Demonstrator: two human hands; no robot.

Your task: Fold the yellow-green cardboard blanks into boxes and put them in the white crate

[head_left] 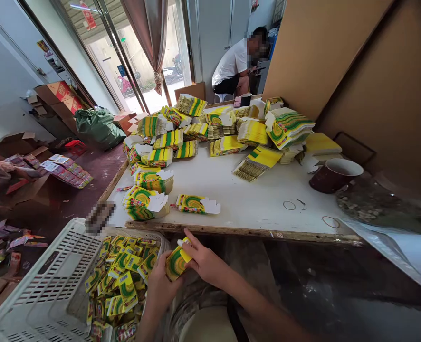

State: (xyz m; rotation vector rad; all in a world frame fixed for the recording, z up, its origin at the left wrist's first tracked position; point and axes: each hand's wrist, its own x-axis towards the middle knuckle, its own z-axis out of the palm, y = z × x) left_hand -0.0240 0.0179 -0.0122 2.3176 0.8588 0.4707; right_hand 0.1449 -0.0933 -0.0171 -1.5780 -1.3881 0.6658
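Both my hands hold one small yellow-and-green carton (177, 262) just below the table's front edge. My left hand (159, 280) grips it from underneath, fingers curled around it. My right hand (204, 260) closes on its top end, with the thumb pressing a flap. Beside my left hand stands a white plastic basket (50, 285) heaped with several finished yellow-green cartons (119, 280). On the white table (246, 194) lie flat unfolded cartons: one single piece (195, 203) nearest my hands, and small stacks (144, 203) to its left.
Many stacks of flat cartons (224, 128) cover the table's far half. A dark red mug (333, 174) stands at the right, beside a tray of small pieces (367, 204). Large cardboard sheets (356, 71) lean at the right. A person in a white shirt (234, 64) sits at the back.
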